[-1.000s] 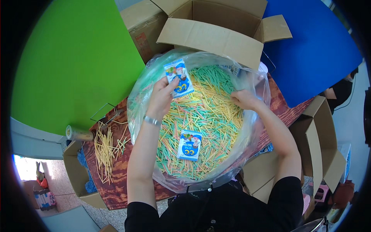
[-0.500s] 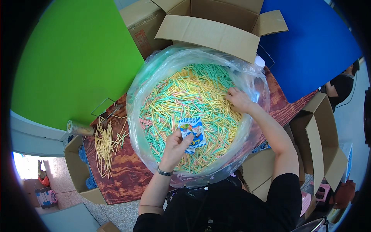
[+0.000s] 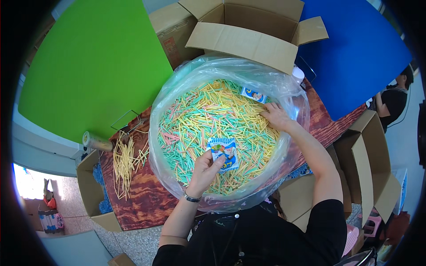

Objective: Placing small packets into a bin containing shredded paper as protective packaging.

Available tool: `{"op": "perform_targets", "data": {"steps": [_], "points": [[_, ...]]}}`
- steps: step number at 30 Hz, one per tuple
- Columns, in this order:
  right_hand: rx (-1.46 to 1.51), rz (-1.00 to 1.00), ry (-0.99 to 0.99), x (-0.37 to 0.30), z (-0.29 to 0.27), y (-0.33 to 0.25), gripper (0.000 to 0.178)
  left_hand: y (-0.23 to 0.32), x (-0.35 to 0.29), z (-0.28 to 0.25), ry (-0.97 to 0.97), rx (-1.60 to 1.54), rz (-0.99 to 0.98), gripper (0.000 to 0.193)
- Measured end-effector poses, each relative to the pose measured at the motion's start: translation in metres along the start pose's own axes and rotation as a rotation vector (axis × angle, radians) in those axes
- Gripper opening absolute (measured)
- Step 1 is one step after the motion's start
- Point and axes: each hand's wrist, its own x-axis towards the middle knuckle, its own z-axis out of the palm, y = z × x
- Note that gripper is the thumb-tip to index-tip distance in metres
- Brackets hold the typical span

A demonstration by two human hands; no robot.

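A large clear plastic bag (image 3: 156,133) stands open, full of thin yellow, green and pink candy-like sticks (image 3: 213,111). My left hand (image 3: 205,172) grips a small blue-and-white printed packet (image 3: 225,155) above the near part of the heap, thumb on its face. At the right side of the bag, my right hand (image 3: 278,118) rests on the sticks with curled fingers. What those fingers hold, if anything, is hidden. A second blue-and-white packet (image 3: 254,95) lies on the sticks just beyond my right fingertips.
Loose pale yellow sticks (image 3: 124,166) lie on the red-brown table (image 3: 146,201) beside a clear canister (image 3: 96,142). Open cardboard boxes (image 3: 242,42) stand behind and at right (image 3: 370,159). Green (image 3: 93,66) and blue boards (image 3: 355,57) flank the bag. Another person (image 3: 394,104) is at far right.
A second packet has appeared on the far right of the heap, where green sticks showed before. My left hand has shifted slightly right with its packet. My right hand stays at nearly the same spot.
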Motion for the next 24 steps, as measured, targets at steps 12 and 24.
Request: {"op": "perform_targets", "data": {"steps": [12, 24], "points": [[0.159, 0.25, 0.163, 0.06, -0.031, 0.009, 0.072, 0.024, 0.011, -0.022, 0.125, -0.018, 0.069, 0.023], [0.041, 0.258, 0.115, 0.071, -0.038, 0.004, 0.099, 0.082, 0.154, -0.066, -0.158, 0.481, 0.234, 0.027]]}}
